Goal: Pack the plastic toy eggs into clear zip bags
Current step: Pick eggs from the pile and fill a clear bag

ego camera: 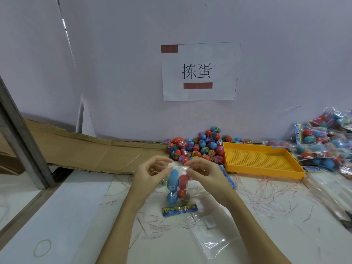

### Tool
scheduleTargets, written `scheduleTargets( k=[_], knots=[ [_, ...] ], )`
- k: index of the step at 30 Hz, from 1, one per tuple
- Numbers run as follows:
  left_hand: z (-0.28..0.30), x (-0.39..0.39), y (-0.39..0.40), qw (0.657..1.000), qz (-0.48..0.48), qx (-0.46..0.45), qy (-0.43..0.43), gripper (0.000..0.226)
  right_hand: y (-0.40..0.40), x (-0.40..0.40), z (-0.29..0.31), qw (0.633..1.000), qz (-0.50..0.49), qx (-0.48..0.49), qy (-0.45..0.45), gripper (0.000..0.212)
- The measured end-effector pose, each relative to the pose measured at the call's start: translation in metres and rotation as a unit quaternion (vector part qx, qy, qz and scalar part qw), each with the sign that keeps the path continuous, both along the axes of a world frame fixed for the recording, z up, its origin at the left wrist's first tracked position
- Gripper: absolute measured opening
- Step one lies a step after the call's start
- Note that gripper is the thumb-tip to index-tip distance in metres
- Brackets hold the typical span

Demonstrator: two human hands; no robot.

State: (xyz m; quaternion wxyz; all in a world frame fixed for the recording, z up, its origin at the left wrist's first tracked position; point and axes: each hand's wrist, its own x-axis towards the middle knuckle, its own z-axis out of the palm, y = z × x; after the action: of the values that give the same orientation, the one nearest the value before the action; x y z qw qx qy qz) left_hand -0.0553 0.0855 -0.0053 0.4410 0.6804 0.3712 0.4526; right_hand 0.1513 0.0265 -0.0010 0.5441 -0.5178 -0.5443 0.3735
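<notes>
A clear zip bag (178, 185) hangs upright between my hands above the table, with several blue and red toy eggs inside and a colourful printed strip (180, 209) along its bottom. My left hand (150, 171) pinches the bag's top edge at the left. At the right of that same edge my right hand (202, 171) pinches it too. A heap of loose eggs (202, 145) lies against the back wall behind my hands.
An orange perforated tray (261, 159) sits to the right of the heap. Filled bags (323, 143) are piled at the far right. Empty clear bags (209, 237) lie flat near me. Thin red-and-white strips litter the table; cardboard (85, 147) lines the back left.
</notes>
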Motion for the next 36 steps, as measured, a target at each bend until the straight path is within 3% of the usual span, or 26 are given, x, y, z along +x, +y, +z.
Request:
scheduleTargets(
  k=[3, 6, 10, 14, 18, 23, 26, 32, 36],
  knots=[
    [0.001, 0.002, 0.0, 0.999, 0.023, 0.021, -0.005, 0.005, -0.001, -0.002, 0.0, 0.999, 0.025, -0.016, 0.017, 0.025],
    [-0.001, 0.003, 0.001, 0.999, 0.025, -0.016, -0.033, 0.005, 0.0, -0.002, -0.002, 0.996, 0.071, -0.058, 0.021, 0.047],
    [-0.002, 0.005, 0.001, 0.999, 0.031, 0.002, -0.012, 0.005, 0.004, -0.011, -0.01, 0.997, 0.047, -0.069, -0.001, 0.037],
    [0.0, 0.003, 0.0, 0.989, -0.006, 0.12, 0.082, 0.05, 0.006, -0.008, -0.013, 0.998, 0.02, -0.062, -0.023, 0.021],
    [-0.001, 0.006, 0.0, 0.979, -0.027, 0.165, 0.116, 0.028, 0.005, -0.007, -0.01, 0.997, 0.006, -0.074, -0.008, 0.019],
    [-0.001, 0.011, -0.002, 1.0, -0.01, 0.021, -0.008, 0.011, 0.004, -0.006, -0.008, 0.998, -0.015, -0.055, -0.031, 0.016],
    [-0.003, 0.012, 0.001, 0.998, 0.046, -0.025, -0.043, 0.005, 0.004, -0.009, -0.008, 0.997, -0.002, -0.072, -0.007, 0.026],
    [-0.002, 0.011, 0.0, 0.999, 0.052, 0.004, 0.007, 0.006, 0.004, -0.021, -0.014, 0.997, 0.014, -0.073, -0.01, 0.052],
    [-0.001, 0.018, -0.004, 0.995, 0.071, 0.059, 0.047, 0.003, 0.004, -0.026, -0.018, 0.996, 0.019, -0.076, -0.036, 0.054]
  ],
)
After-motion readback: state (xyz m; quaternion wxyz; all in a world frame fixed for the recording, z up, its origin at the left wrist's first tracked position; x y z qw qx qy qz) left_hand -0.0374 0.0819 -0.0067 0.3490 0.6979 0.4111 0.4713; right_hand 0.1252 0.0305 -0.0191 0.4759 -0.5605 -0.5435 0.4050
